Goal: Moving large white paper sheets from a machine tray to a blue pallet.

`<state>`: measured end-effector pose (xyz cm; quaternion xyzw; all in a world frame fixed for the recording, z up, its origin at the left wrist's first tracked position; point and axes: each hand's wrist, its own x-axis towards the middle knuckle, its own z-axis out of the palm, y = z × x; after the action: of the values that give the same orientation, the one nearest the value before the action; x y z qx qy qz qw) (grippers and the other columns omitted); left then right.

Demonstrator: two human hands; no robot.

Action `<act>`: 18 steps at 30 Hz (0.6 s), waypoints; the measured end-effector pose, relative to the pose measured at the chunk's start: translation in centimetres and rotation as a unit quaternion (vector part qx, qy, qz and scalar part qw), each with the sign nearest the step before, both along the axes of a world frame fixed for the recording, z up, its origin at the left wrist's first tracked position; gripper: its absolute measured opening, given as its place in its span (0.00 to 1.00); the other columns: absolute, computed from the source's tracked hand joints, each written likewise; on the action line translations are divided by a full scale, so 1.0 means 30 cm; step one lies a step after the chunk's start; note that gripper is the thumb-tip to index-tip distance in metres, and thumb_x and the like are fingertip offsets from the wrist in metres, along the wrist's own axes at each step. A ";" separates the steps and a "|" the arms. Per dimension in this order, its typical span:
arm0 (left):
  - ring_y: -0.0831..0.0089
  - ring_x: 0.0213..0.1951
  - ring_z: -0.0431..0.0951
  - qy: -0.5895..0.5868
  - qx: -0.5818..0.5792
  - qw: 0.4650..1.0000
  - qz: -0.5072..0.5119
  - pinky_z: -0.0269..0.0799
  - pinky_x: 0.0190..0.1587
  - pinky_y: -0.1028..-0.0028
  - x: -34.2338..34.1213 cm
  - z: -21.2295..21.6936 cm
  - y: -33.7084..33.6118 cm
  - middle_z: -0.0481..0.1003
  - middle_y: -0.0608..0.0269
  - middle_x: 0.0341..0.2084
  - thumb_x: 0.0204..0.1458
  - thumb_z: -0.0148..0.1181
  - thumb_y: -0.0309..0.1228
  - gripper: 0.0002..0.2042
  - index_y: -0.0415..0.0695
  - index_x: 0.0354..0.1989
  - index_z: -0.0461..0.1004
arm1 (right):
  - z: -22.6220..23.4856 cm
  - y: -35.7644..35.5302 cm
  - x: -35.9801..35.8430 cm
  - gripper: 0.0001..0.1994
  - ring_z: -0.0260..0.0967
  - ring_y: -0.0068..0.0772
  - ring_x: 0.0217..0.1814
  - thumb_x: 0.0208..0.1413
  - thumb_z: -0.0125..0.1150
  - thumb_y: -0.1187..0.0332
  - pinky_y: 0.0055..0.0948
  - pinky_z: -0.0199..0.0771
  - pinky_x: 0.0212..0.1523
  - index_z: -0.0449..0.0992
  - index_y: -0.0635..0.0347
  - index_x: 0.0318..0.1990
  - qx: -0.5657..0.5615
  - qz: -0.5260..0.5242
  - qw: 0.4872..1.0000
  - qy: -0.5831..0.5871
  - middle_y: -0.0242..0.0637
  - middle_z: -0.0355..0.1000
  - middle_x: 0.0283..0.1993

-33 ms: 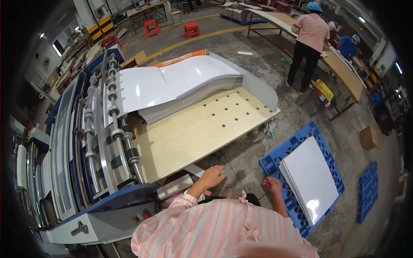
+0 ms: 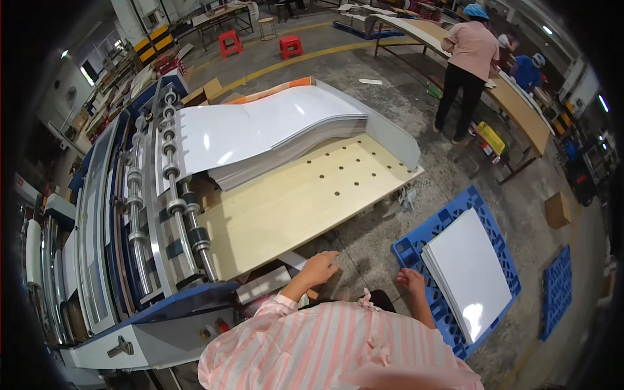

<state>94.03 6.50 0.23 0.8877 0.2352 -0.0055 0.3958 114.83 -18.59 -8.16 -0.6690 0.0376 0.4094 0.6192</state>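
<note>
My left hand [image 2: 318, 268] hovers beside the front edge of a pale wooden board [image 2: 286, 214], its fingers stretched out and holding nothing. Low on my other side hangs my right hand [image 2: 411, 281], fingers curled in and nothing seen in them. It is close to the near corner of a blue plastic pallet [image 2: 406, 246], on which lies a stack of glossy white sheets [image 2: 471, 266]. Across the board's far half rests a tall, wavy pile of large white sheets [image 2: 260, 127]. Its left end reaches the rollers [image 2: 172, 170] of a machine.
The machine's blue and white side frame [image 2: 175, 341] stands at my left. Another blue pallet [image 2: 556, 292] and a brown carton [image 2: 557, 210] are at the right. Farther off, a person in a pink top [image 2: 469, 44] works at a long table [image 2: 520, 110]. Two red stools [image 2: 290, 45] stand beyond.
The top white sheet on the pile has shifted slightly to the right, away from the rollers. Both hands stay almost where they were.
</note>
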 end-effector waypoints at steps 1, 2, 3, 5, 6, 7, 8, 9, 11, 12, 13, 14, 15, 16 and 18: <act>0.57 0.41 0.67 -0.014 -0.010 1.000 0.015 0.63 0.42 0.67 0.022 -0.013 0.017 0.67 0.50 0.40 0.43 0.49 0.38 0.19 0.40 0.42 0.64 | -0.006 0.024 0.053 0.10 0.64 0.24 0.20 0.45 0.51 0.65 0.19 0.61 0.19 0.69 0.62 0.31 -0.010 -0.022 1.000 0.005 0.34 0.68 0.24; 0.57 0.42 0.67 -0.029 -0.019 0.999 0.031 0.63 0.42 0.67 0.043 -0.021 0.038 0.66 0.50 0.40 0.43 0.49 0.38 0.19 0.39 0.42 0.64 | -0.026 0.049 0.095 0.10 0.64 0.24 0.20 0.45 0.51 0.65 0.19 0.61 0.19 0.69 0.62 0.31 -0.009 -0.019 1.000 0.008 0.34 0.68 0.24; 0.57 0.42 0.66 -0.011 -0.015 0.999 0.041 0.63 0.42 0.67 0.061 -0.007 0.047 0.67 0.51 0.40 0.44 0.49 0.37 0.19 0.38 0.42 0.64 | -0.056 0.061 0.124 0.10 0.64 0.24 0.20 0.45 0.51 0.65 0.19 0.62 0.20 0.69 0.62 0.32 -0.026 0.026 0.998 0.047 0.34 0.68 0.24; 0.56 0.39 0.67 -0.007 0.003 0.997 0.074 0.63 0.40 0.66 0.084 -0.035 0.065 0.67 0.50 0.37 0.43 0.49 0.37 0.18 0.39 0.42 0.64 | -0.113 0.104 0.207 0.10 0.64 0.25 0.20 0.46 0.51 0.66 0.19 0.62 0.19 0.68 0.63 0.31 -0.041 0.122 0.987 0.102 0.35 0.67 0.25; 0.55 0.37 0.67 -0.004 0.022 0.994 0.106 0.63 0.38 0.64 0.084 -0.051 0.068 0.68 0.49 0.33 0.43 0.49 0.36 0.18 0.40 0.42 0.64 | -0.139 0.143 0.248 0.10 0.64 0.25 0.20 0.46 0.51 0.66 0.19 0.62 0.19 0.68 0.63 0.31 -0.044 0.131 0.985 0.107 0.35 0.67 0.25; 0.56 0.36 0.68 0.005 0.018 0.992 0.127 0.63 0.37 0.64 0.093 -0.063 0.076 0.68 0.50 0.32 0.43 0.49 0.37 0.18 0.41 0.43 0.63 | -0.174 0.183 0.299 0.09 0.65 0.25 0.20 0.46 0.51 0.66 0.19 0.62 0.18 0.68 0.63 0.31 -0.014 0.182 0.976 0.118 0.35 0.67 0.24; 0.56 0.36 0.68 0.008 0.016 0.991 0.136 0.63 0.37 0.64 0.103 -0.074 0.075 0.68 0.50 0.32 0.43 0.49 0.37 0.18 0.41 0.43 0.63 | -0.210 0.224 0.344 0.09 0.65 0.25 0.21 0.46 0.51 0.66 0.19 0.62 0.18 0.68 0.63 0.30 0.016 0.232 0.964 0.130 0.35 0.67 0.24; 0.56 0.36 0.68 0.037 -0.004 0.985 0.166 0.63 0.37 0.64 0.122 -0.078 0.081 0.68 0.50 0.33 0.43 0.49 0.37 0.19 0.41 0.43 0.63 | -0.284 0.270 0.413 0.09 0.65 0.25 0.21 0.46 0.51 0.65 0.21 0.63 0.17 0.68 0.63 0.29 0.057 0.257 0.945 0.192 0.36 0.67 0.24; 0.56 0.37 0.68 0.092 -0.020 0.970 0.224 0.63 0.39 0.64 0.165 -0.072 0.099 0.68 0.50 0.35 0.43 0.49 0.37 0.20 0.40 0.44 0.63 | -0.166 0.437 0.495 0.09 0.65 0.25 0.21 0.46 0.51 0.65 0.21 0.64 0.20 0.69 0.61 0.29 -0.001 0.292 0.944 0.155 0.35 0.67 0.24; 0.56 0.39 0.68 0.072 0.013 0.971 0.229 0.63 0.39 0.64 0.184 -0.076 0.103 0.68 0.50 0.36 0.43 0.49 0.37 0.19 0.40 0.43 0.63 | -0.103 0.514 0.518 0.08 0.65 0.25 0.22 0.46 0.51 0.65 0.22 0.66 0.23 0.69 0.60 0.29 -0.059 0.310 0.942 0.112 0.34 0.67 0.24; 0.56 0.39 0.68 0.057 -0.005 0.968 0.244 0.63 0.40 0.64 0.220 -0.057 0.108 0.68 0.49 0.36 0.43 0.49 0.37 0.19 0.39 0.43 0.64 | -0.121 0.581 0.557 0.11 0.67 0.28 0.24 0.45 0.52 0.63 0.24 0.68 0.26 0.70 0.61 0.30 -0.068 0.319 0.944 0.041 0.35 0.68 0.25; 0.56 0.39 0.68 0.042 -0.022 0.965 0.258 0.63 0.40 0.65 0.248 -0.035 0.115 0.68 0.49 0.36 0.43 0.49 0.37 0.19 0.39 0.43 0.64 | -0.133 0.644 0.605 0.11 0.67 0.28 0.24 0.45 0.52 0.63 0.24 0.68 0.26 0.70 0.61 0.30 -0.067 0.330 0.941 0.044 0.35 0.68 0.25; 0.56 0.39 0.68 0.046 -0.024 0.963 0.266 0.63 0.40 0.65 0.273 -0.024 0.115 0.68 0.49 0.36 0.43 0.49 0.37 0.19 0.39 0.43 0.64 | -0.131 0.716 0.650 0.10 0.67 0.28 0.24 0.45 0.52 0.63 0.24 0.68 0.26 0.70 0.61 0.30 -0.059 0.336 0.940 0.032 0.34 0.68 0.25; 0.56 0.39 0.68 0.031 -0.061 0.953 0.295 0.63 0.40 0.65 0.283 -0.011 0.115 0.68 0.49 0.36 0.43 0.49 0.37 0.19 0.39 0.43 0.64 | -0.126 0.797 0.683 0.10 0.67 0.27 0.24 0.44 0.52 0.63 0.25 0.68 0.26 0.69 0.61 0.29 -0.049 0.345 0.937 0.020 0.34 0.68 0.25; 0.56 0.39 0.68 0.021 -0.095 0.939 0.330 0.63 0.41 0.65 0.283 -0.005 0.118 0.68 0.49 0.37 0.43 0.49 0.37 0.19 0.39 0.43 0.64 | -0.114 0.953 0.730 0.08 0.66 0.26 0.22 0.43 0.52 0.65 0.23 0.67 0.23 0.69 0.60 0.27 -0.067 0.358 0.931 0.010 0.34 0.67 0.23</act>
<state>102.51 10.03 0.09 0.7180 0.5217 0.0848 0.4529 136.73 9.99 -11.57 -0.6740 -0.1712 0.6072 0.3844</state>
